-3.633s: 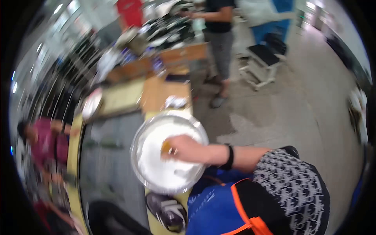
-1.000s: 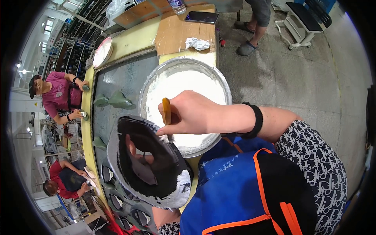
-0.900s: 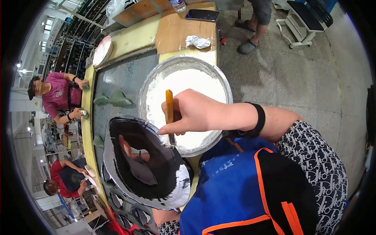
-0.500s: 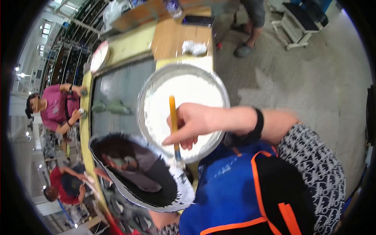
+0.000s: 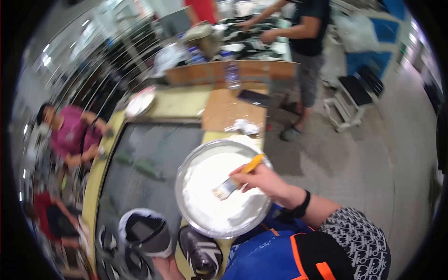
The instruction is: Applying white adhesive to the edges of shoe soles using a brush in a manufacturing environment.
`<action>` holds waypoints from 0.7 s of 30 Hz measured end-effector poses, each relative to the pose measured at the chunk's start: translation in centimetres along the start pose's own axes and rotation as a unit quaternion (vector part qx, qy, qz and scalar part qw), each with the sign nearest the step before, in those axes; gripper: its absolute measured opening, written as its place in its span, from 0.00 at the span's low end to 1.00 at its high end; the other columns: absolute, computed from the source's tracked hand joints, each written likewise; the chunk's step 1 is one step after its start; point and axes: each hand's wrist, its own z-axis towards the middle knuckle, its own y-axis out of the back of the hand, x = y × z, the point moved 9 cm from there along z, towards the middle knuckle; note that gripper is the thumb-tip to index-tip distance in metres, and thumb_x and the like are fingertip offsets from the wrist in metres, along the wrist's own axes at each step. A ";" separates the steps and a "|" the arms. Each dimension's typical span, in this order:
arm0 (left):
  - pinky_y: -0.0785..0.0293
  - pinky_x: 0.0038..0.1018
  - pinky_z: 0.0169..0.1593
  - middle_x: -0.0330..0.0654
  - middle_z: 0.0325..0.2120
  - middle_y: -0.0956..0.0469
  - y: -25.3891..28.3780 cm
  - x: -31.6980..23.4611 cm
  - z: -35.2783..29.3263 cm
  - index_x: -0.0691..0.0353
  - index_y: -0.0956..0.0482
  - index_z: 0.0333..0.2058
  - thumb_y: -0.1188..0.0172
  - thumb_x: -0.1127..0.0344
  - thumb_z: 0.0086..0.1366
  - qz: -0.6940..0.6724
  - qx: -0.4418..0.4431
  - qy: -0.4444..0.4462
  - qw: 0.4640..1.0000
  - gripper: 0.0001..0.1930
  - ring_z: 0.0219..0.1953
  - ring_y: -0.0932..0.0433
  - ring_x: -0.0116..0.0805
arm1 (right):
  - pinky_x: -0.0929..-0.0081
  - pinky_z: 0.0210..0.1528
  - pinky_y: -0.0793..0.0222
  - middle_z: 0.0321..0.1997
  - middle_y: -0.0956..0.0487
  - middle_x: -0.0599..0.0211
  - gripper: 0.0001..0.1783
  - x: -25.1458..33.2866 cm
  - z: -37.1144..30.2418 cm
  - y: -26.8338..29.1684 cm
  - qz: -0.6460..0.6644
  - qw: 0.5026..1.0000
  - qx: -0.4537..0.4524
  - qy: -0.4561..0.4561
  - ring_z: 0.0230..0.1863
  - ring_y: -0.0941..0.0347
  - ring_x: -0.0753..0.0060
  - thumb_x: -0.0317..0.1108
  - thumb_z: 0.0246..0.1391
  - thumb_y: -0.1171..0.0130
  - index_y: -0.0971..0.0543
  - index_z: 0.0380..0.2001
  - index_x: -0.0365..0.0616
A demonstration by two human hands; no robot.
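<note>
In my right hand [image 5: 261, 179] is a flat paint brush [image 5: 226, 189] with a yellow handle. Its pale bristles point down over a large metal bowl [image 5: 179, 200] filled with a white paste [image 5: 210, 172]. Low at the left, my left hand [image 5: 169, 268] grips a dark grey shoe upper [image 5: 149, 235] with a white-coated rim, its fingers mostly hidden behind it. Between that upper and the bowl lies a grey shoe [image 5: 201, 252] with white stripes.
A dark conveyor belt [image 5: 163, 140] bordered in yellow carries green pieces [image 5: 148, 168] and several shoe uppers [image 5: 133, 261]. Beyond the bowl are a crumpled white wad [image 5: 246, 126], a phone [image 5: 253, 97], a bottle [image 5: 232, 74] and a white plate [image 5: 141, 101]. Co-workers stand left and ahead.
The brush has left the upper's white rim and is now over the paste. The upper in my left hand has moved down and left, away from the bowl. The view has shifted upward.
</note>
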 end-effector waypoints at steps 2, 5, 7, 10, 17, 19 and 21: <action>0.27 0.36 0.58 0.47 0.55 0.27 4.8 2.9 -3.3 0.64 0.33 0.59 0.50 0.69 0.70 -0.130 -0.039 0.120 0.983 0.19 0.56 0.27 0.42 | 0.78 0.33 0.25 0.36 0.21 0.66 0.15 -1.3 0.1 1.5 -0.008 0.998 -0.050 -0.037 0.33 0.23 0.77 0.37 0.59 0.39 0.21 0.43 0.37; 0.31 0.38 0.63 0.45 0.58 0.29 1.9 1.8 -3.6 0.59 0.33 0.60 0.46 0.69 0.68 -0.211 0.032 0.124 0.969 0.21 0.58 0.28 0.42 | 0.76 0.32 0.24 0.36 0.21 0.64 0.16 -1.7 0.1 1.9 -0.001 0.997 -0.068 -0.042 0.33 0.21 0.73 0.36 0.60 0.41 0.23 0.45 0.35; 0.30 0.39 0.62 0.44 0.59 0.30 1.9 2.3 -2.3 0.57 0.34 0.61 0.48 0.69 0.69 -0.229 0.040 0.117 0.965 0.21 0.58 0.28 0.42 | 0.76 0.32 0.24 0.35 0.20 0.63 0.16 -1.9 0.4 1.3 0.005 0.998 -0.049 -0.043 0.33 0.21 0.71 0.36 0.60 0.41 0.24 0.46 0.35; 0.28 0.42 0.60 0.44 0.57 0.30 6.9 2.8 4.7 0.57 0.34 0.60 0.50 0.67 0.71 -0.222 0.013 0.118 0.968 0.19 0.57 0.28 0.44 | 0.78 0.32 0.23 0.37 0.21 0.63 0.16 -2.3 1.1 -0.4 0.028 0.998 -0.011 -0.046 0.33 0.21 0.72 0.37 0.62 0.43 0.23 0.46 0.35; 0.41 0.51 0.66 0.62 0.66 0.49 2.4 -6.9 14.2 0.55 0.65 0.70 0.57 0.49 0.73 -0.469 -0.033 0.079 0.879 0.36 0.67 0.45 0.60 | 0.77 0.31 0.23 0.38 0.20 0.63 0.17 -1.0 0.0 -0.4 0.035 0.998 -0.040 -0.014 0.33 0.19 0.71 0.38 0.60 0.40 0.23 0.46 0.36; 0.38 0.47 0.65 0.63 0.66 0.49 -1.0 -6.3 11.9 0.54 0.64 0.70 0.56 0.49 0.73 -0.376 0.040 0.116 0.919 0.37 0.66 0.42 0.58 | 0.78 0.32 0.23 0.36 0.19 0.63 0.17 -0.6 -0.2 0.2 -0.025 0.998 -0.060 -0.021 0.33 0.20 0.72 0.38 0.57 0.37 0.22 0.44 0.37; 0.31 0.38 0.60 0.59 0.65 0.42 -1.2 -5.7 7.1 0.57 0.55 0.69 0.53 0.48 0.72 -0.204 0.147 0.116 0.961 0.35 0.62 0.33 0.52 | 0.78 0.33 0.24 0.34 0.19 0.65 0.17 -0.4 0.0 -0.1 -0.088 0.995 -0.037 -0.010 0.32 0.20 0.74 0.38 0.54 0.35 0.20 0.42 0.37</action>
